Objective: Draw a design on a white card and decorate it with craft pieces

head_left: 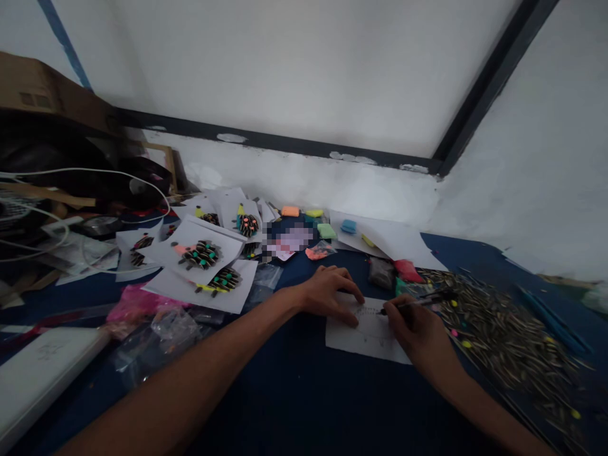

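Note:
A small white sheet of paper (363, 342) lies on the dark blue cloth in front of me, with faint dark marks drawn on it. My left hand (330, 294) rests on its upper left part, fingers spread and holding nothing. In my right hand (418, 326) is a dark pen (418, 300), pinched between the fingers, its tip touching or just above the marks near the sheet's upper middle. Beyond my right hand spreads a heap of striped sunflower seeds (517, 335), with small yellow and pink bits among them.
At left lie several papers bearing seed-and-clay hedgehog figures (202, 254). Coloured clay blocks (291, 211) sit near the wall, some on a white sheet (394, 235). Plastic bags (166, 332), a white box (52, 367) and a looping white cable (109, 171) are on the left.

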A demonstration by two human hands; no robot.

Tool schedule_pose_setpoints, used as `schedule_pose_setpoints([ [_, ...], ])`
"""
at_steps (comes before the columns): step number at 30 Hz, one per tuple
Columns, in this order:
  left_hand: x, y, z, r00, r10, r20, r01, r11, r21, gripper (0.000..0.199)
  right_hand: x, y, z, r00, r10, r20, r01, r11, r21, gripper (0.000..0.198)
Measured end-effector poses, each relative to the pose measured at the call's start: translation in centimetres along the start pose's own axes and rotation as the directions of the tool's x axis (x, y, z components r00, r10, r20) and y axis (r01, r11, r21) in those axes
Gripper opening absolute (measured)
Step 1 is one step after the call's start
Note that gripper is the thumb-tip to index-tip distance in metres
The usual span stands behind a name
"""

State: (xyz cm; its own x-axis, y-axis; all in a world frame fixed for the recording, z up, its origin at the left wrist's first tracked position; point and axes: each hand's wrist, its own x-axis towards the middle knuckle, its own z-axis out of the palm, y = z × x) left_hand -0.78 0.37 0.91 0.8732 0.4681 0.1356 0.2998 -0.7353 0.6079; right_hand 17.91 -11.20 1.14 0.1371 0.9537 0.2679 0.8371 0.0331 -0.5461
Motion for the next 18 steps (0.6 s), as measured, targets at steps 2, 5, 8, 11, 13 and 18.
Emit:
schedule_pose_setpoints([
  [2,-0.01,0.09,-0.06,1.000,-0.002,0.004,0.002,1.000,-0.001,0.039,-0.01,0.02,0.00,1.000,0.008,0.005,-0.008,1.000,0.001,0.030],
  [5,-0.03,0.19,-0.13,1.000,-0.004,0.013,0.004,1.000,-0.002,0.039,0.03,-0.15,-0.08,1.000,0.007,0.001,-0.007,1.000,-0.011,0.030],
  [8,-0.02,0.17,-0.10,1.000,-0.004,0.007,0.004,1.000,0.007,0.040,0.08,-0.42,-0.19,1.000,-0.005,-0.013,0.004,1.000,-0.022,0.031],
  [11,0.01,0.05,0.01,1.000,0.003,-0.005,-0.003,1.000,0.003,0.040,0.09,-0.56,-0.24,1.000,-0.010,-0.018,0.009,1.000,-0.025,0.031],
  [13,0.03,-0.03,0.09,1.000,0.006,-0.008,-0.006,1.000,0.003,0.039,0.06,-0.54,-0.24,1.000,-0.002,-0.016,0.001,1.000,-0.023,0.031],
  [18,0.01,-0.05,0.10,1.000,0.006,-0.005,-0.006,1.000,0.001,0.040,0.05,-0.33,-0.16,1.000,0.028,-0.003,-0.028,1.000,0.006,0.032],
])
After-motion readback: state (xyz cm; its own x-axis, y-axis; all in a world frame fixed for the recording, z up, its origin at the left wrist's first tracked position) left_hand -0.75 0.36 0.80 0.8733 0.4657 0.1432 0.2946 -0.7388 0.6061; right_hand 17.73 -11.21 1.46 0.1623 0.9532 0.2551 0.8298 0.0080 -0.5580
